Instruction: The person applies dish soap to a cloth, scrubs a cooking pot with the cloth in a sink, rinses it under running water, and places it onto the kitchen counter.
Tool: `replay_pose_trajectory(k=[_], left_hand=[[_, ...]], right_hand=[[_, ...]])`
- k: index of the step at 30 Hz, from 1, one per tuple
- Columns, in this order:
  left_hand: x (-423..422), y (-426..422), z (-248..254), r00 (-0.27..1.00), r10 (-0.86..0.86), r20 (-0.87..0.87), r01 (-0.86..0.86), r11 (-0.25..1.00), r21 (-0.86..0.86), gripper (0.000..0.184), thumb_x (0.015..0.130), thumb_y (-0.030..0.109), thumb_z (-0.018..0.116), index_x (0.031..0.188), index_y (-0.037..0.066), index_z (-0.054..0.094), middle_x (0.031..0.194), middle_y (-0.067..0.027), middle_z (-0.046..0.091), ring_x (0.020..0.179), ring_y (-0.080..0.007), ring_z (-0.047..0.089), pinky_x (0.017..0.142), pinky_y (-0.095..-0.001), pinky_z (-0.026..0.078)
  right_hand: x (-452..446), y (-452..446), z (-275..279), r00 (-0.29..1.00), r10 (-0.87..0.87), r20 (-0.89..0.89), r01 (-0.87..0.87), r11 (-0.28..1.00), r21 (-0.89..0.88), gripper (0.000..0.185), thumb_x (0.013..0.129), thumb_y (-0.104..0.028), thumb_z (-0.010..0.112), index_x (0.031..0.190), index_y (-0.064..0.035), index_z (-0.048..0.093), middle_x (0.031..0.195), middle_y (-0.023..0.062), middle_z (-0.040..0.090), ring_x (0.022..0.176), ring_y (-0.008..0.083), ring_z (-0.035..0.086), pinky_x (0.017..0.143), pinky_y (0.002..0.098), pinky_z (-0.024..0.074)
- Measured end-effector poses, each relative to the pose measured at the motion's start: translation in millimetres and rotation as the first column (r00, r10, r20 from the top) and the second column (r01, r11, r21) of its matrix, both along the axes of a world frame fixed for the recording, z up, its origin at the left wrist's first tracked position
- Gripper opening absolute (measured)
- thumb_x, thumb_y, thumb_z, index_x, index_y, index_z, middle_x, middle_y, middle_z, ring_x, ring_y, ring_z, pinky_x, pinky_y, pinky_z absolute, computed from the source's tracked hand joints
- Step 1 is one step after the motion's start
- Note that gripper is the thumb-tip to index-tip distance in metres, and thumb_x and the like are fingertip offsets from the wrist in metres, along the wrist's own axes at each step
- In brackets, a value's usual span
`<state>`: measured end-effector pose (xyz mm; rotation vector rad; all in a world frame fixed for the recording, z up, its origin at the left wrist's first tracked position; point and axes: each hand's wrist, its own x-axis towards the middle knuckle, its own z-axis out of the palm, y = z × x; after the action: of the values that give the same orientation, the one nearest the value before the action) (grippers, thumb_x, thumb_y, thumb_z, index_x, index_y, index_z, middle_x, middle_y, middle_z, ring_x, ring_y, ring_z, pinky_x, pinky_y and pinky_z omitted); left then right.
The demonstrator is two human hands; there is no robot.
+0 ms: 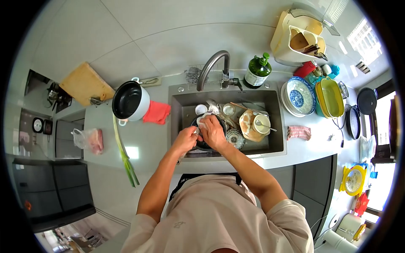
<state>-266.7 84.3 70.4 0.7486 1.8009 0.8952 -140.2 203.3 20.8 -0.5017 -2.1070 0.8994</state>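
Two bare hands meet over a black pan (204, 144), whose round mouth faces up toward my camera; I find no clear long axis, and I cannot tell where any handle points. A crumpled pale cloth (204, 118) pokes past the fingers toward the sink's back edge. The left hand (186, 139) is curled at the pan's left side, but I cannot tell whether it grips the rim. The right hand (213, 132) has its fingers bent down onto the pale cloth. So I have the pan beneath and between both hands, left of the middle of the sink (270, 145), close to its front edge.

Along the grey counter (103, 120), going left to right, I see a clear bag of meat (95, 141) near the left end, a wooden board (86, 84) at the back, a long leek (122, 152) running toward the front edge, a white pot (128, 101) with a dark inside, and a red cloth (157, 113) by the sink's left edge. To the right of the pan, inside the sink, sit a glass lid (235, 138) and a pale bowl (260, 127) with a spoon. A green bottle (257, 72) stands behind the sink's back right corner; then come stacked plates (300, 96), a folded pink cloth (299, 133) and nested basins (331, 97), with bright windows at far right.
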Motion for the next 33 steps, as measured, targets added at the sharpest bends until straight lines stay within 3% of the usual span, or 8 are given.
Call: replay_pose_trajectory(k=[6, 10, 13, 22, 25, 27, 30, 33], left_hand=[[-4.7, -4.6, 4.6, 0.996, -0.091, -0.017, 0.09, 0.996, -0.024, 0.018, 0.104, 0.006, 0.05, 0.114, 0.0, 0.063, 0.092, -0.0071, 0.072, 0.06, -0.0078, 0.055, 0.049, -0.0255, 0.043], [5.0, 0.2, 3.0, 0.999, -0.031, -0.019, 0.031, 0.999, 0.024, 0.017, 0.101, 0.005, 0.052, 0.109, -0.002, 0.065, 0.089, -0.0078, 0.075, 0.061, -0.0107, 0.059, 0.059, -0.0306, 0.051], [10.6, 4.3, 2.1, 0.994, -0.089, -0.058, 0.091, 0.995, 0.043, 0.014, 0.101, 0.005, 0.052, 0.105, -0.002, 0.064, 0.089, -0.0078, 0.074, 0.06, -0.0109, 0.059, 0.059, -0.0303, 0.051], [0.5, -26.4, 11.6, 0.955, -0.128, 0.267, 0.164, 0.98, -0.115, 0.023, 0.108, 0.026, 0.059, 0.106, 0.003, 0.062, 0.08, -0.0018, 0.069, 0.063, -0.0088, 0.059, 0.058, -0.0306, 0.05], [0.8, -33.8, -4.8, 0.992, -0.106, 0.071, 0.111, 0.992, -0.067, 0.028, 0.107, 0.03, 0.06, 0.102, 0.003, 0.06, 0.077, -0.0088, 0.069, 0.062, -0.0232, 0.064, 0.058, -0.0378, 0.05], [6.7, -32.2, -12.5, 0.85, -0.119, -0.514, 0.195, 0.976, 0.095, 0.029, 0.106, 0.031, 0.059, 0.1, 0.002, 0.058, 0.081, -0.0229, 0.069, 0.072, -0.0444, 0.067, 0.063, -0.051, 0.051], [20.6, -21.4, -11.2, 0.829, -0.051, -0.557, 0.13, 0.986, 0.103, 0.028, 0.105, 0.029, 0.058, 0.104, 0.0, 0.057, 0.086, -0.0334, 0.066, 0.086, -0.0551, 0.063, 0.073, -0.0613, 0.049], [34.9, -21.2, -2.1, 0.816, -0.113, -0.567, 0.167, 0.985, 0.043, 0.028, 0.105, 0.027, 0.057, 0.104, 0.0, 0.055, 0.085, -0.0328, 0.068, 0.084, -0.0538, 0.065, 0.073, -0.0636, 0.049]], right_hand=[[-2.8, 44.0, -15.9, 0.974, -0.217, 0.066, 0.22, 0.975, -0.027, 0.021, 0.092, -0.009, 0.071, 0.11, -0.0004, 0.063, 0.106, 0.0215, 0.063, 0.095, 0.0436, 0.063, 0.085, 0.0486, 0.0531], [-3.5, 34.2, -21.6, 0.905, -0.415, 0.095, 0.417, 0.819, -0.393, 0.032, 0.097, -0.021, 0.072, 0.116, 0.0017, 0.059, 0.109, 0.0194, 0.066, 0.097, 0.0332, 0.065, 0.085, 0.043, 0.052], [-10.8, 20.8, -8.2, 0.95, -0.298, 0.094, 0.139, 0.133, -0.981, 0.047, 0.097, -0.026, 0.076, 0.125, 0.0052, 0.055, 0.11, 0.0135, 0.066, 0.098, 0.0203, 0.066, 0.081, 0.038, 0.0541], [-3.0, 66.5, -1.3, 0.948, -0.309, -0.079, -0.027, 0.169, -0.985, 0.021, 0.099, -0.013, 0.072, 0.11, 0.0019, 0.062, 0.097, 0.012, 0.071, 0.081, 0.0222, 0.071, 0.068, 0.039, 0.0583], [-6.2, 57.4, 1.7, 0.894, -0.445, -0.061, -0.075, -0.013, -0.997, 0.017, 0.1, -0.012, 0.068, 0.107, 0.0019, 0.063, 0.096, 0.0103, 0.069, 0.087, 0.022, 0.069, 0.074, 0.0376, 0.0578], [-3.3, 43.8, 2.6, 0.856, -0.458, -0.24, -0.377, -0.237, -0.895, 0.016, 0.099, -0.011, 0.063, 0.109, 0.0022, 0.062, 0.097, 0.0095, 0.068, 0.092, 0.0225, 0.068, 0.081, 0.0391, 0.0565], [-13.3, -8.8, 6.8, 0.965, -0.242, -0.103, -0.031, 0.284, -0.958, 0.025, 0.1, -0.014, 0.061, 0.12, 0.0006, 0.058, 0.102, 0.0129, 0.067, 0.096, 0.0238, 0.065, 0.089, 0.0415, 0.0523], [-28.6, -29.7, -18.2, 0.914, -0.404, 0.04, 0.271, 0.535, -0.8, 0.047, 0.107, -0.03, 0.058, 0.135, 0.0056, 0.047, 0.123, 0.0192, 0.064, 0.109, 0.0268, 0.06, 0.096, 0.0404, 0.0492]])
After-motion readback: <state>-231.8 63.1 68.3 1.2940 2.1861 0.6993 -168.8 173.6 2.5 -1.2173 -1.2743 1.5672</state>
